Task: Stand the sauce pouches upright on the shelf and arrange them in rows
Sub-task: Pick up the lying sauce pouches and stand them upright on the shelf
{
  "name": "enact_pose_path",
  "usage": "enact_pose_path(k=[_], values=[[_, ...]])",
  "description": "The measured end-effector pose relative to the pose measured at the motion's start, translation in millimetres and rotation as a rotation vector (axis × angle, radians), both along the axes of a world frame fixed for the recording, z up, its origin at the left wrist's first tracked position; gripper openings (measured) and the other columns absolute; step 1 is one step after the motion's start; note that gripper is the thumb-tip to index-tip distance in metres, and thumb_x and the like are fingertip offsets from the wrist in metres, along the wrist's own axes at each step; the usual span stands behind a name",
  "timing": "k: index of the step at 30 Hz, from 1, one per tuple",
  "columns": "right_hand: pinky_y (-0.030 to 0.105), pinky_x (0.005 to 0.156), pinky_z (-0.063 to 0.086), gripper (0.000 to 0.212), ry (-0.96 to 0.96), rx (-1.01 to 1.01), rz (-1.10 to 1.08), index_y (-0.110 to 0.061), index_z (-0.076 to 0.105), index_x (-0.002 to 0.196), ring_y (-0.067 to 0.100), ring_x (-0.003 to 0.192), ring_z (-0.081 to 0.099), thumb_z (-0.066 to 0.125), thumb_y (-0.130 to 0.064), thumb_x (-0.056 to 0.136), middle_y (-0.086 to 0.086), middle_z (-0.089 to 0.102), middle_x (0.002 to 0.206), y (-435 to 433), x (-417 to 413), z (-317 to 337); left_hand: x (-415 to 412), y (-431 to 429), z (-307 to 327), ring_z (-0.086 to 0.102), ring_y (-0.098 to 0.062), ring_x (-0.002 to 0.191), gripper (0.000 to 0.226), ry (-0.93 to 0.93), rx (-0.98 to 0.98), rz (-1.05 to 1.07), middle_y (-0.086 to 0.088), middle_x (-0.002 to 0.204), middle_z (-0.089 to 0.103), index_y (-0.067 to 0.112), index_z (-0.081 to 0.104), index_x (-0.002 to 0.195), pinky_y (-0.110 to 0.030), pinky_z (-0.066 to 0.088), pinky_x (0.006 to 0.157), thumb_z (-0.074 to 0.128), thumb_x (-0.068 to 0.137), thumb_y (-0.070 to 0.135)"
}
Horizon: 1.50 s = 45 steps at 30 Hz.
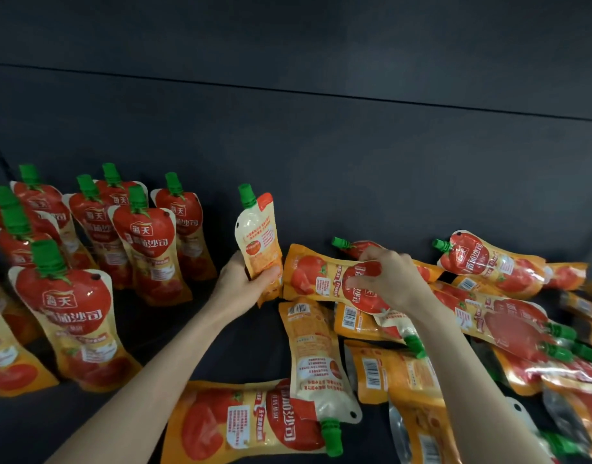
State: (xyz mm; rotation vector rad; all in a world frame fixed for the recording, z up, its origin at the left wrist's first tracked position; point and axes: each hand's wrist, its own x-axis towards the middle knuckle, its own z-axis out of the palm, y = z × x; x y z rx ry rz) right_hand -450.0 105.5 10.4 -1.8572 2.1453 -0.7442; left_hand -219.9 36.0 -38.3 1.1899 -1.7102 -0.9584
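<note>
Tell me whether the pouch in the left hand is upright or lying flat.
Upright: the pouch has its green cap on top, and the left hand grips its lower end. Its base is hidden.

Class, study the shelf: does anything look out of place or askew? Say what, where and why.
Yes. The pouch gripped upright by the left hand shows its pale back, while the standing pouches on the left face front. On the right, a heap of pouches lies flat, spouts pointing every way.
</note>
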Motion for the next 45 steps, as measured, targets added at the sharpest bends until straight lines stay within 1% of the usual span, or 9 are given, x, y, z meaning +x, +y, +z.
enact_pose_path(k=[6, 10, 14, 17, 19, 22, 29, 34, 45], values=[[0.020, 0.064, 0.051, 0.040, -0.086, 0.068, 0.141, -0.022, 0.052, 0.107, 0.014, 0.091, 0.059, 0.072, -0.009, 0.075, -0.002, 0.058, 0.107, -3, 5, 32, -7, -1, 13, 0.052, -0.008, 0.116, 0.048, 0.128, 0.033, -0.030, 0.006, 0.124, 0.057, 0.018, 0.040, 0.137, -0.027, 0.042, 0.097, 0.054, 0.092, 0.021], [0.030, 0.071, 0.058, 0.052, -0.213, -0.015, 0.175, -0.024, 0.057, 0.116, 0.014, 0.090, 0.065, 0.078, -0.011, 0.071, -0.005, 0.063, 0.105, -8, 11, 56, -10, 1, 23, 0.054, -0.012, 0.113, 0.041, 0.226, 0.042, -0.038, 0.000, 0.120, 0.058, 0.017, 0.037, 0.132, -0.022, 0.046, 0.089, 0.052, 0.093, 0.019], [0.027, 0.069, 0.058, 0.052, -0.406, -0.233, 0.143, -0.026, 0.058, 0.116, 0.012, 0.087, 0.065, 0.081, -0.016, 0.070, -0.007, 0.063, 0.098, -21, 27, 54, -12, 2, 31, 0.039, -0.003, 0.116, 0.077, 0.228, 0.140, -0.070, 0.014, 0.129, 0.037, 0.029, 0.016, 0.144, -0.023, 0.033, 0.096, 0.040, 0.080, 0.066], [0.034, 0.077, 0.059, 0.051, -0.593, -0.327, 0.103, -0.023, 0.055, 0.118, 0.016, 0.095, 0.066, 0.079, -0.020, 0.073, 0.001, 0.066, 0.108, -33, 41, 33, -13, -9, 26, 0.028, -0.018, 0.136, 0.111, 0.297, 0.231, 0.083, -0.001, 0.150, 0.026, 0.028, 0.013, 0.147, -0.042, 0.023, 0.113, 0.025, 0.058, 0.092], [0.036, 0.080, 0.058, 0.045, -0.689, -0.327, 0.092, -0.016, 0.053, 0.119, 0.018, 0.101, 0.065, 0.074, -0.021, 0.079, 0.004, 0.065, 0.114, -38, 49, 21, -11, -3, 21, 0.019, -0.019, 0.140, 0.093, 0.187, 0.185, 0.059, -0.001, 0.153, 0.018, 0.033, 0.009, 0.147, -0.044, 0.017, 0.115, 0.015, 0.068, 0.080], [0.023, 0.074, 0.057, 0.038, -0.761, -0.315, 0.132, -0.015, 0.050, 0.114, 0.013, 0.097, 0.065, 0.070, -0.015, 0.082, -0.002, 0.064, 0.107, -39, 59, 10, -1, 1, 11, 0.027, -0.018, 0.136, 0.080, 0.119, 0.140, 0.029, 0.000, 0.148, 0.025, 0.036, 0.014, 0.145, -0.041, 0.027, 0.111, 0.028, 0.076, 0.074], [0.030, 0.080, 0.058, 0.044, -0.732, -0.286, 0.223, -0.022, 0.049, 0.112, 0.013, 0.096, 0.064, 0.073, -0.006, 0.078, -0.006, 0.062, 0.102, -45, 72, 5, 9, 7, 15, 0.053, 0.004, 0.091, 0.041, 0.296, 0.026, 0.142, 0.014, 0.105, 0.055, 0.023, 0.042, 0.121, -0.013, 0.041, 0.067, 0.057, 0.087, 0.039], [0.040, 0.085, 0.056, 0.038, -0.773, -0.321, 0.202, -0.021, 0.052, 0.107, 0.019, 0.098, 0.065, 0.072, -0.005, 0.079, 0.000, 0.064, 0.103, -54, 84, 7, 23, 16, 16, 0.059, 0.006, 0.098, 0.037, 0.480, -0.083, 0.155, 0.013, 0.110, 0.059, 0.027, 0.044, 0.113, -0.010, 0.050, 0.072, 0.065, 0.084, 0.018], [0.044, 0.089, 0.054, 0.034, -0.734, -0.276, 0.294, -0.013, 0.054, 0.111, 0.021, 0.101, 0.064, 0.069, -0.005, 0.082, 0.009, 0.065, 0.109, -89, 114, 0, 48, 22, 7, 0.053, 0.004, 0.112, 0.047, 0.438, -0.144, 0.147, 0.013, 0.122, 0.055, 0.044, 0.042, 0.116, -0.010, 0.048, 0.081, 0.065, 0.084, 0.019]])
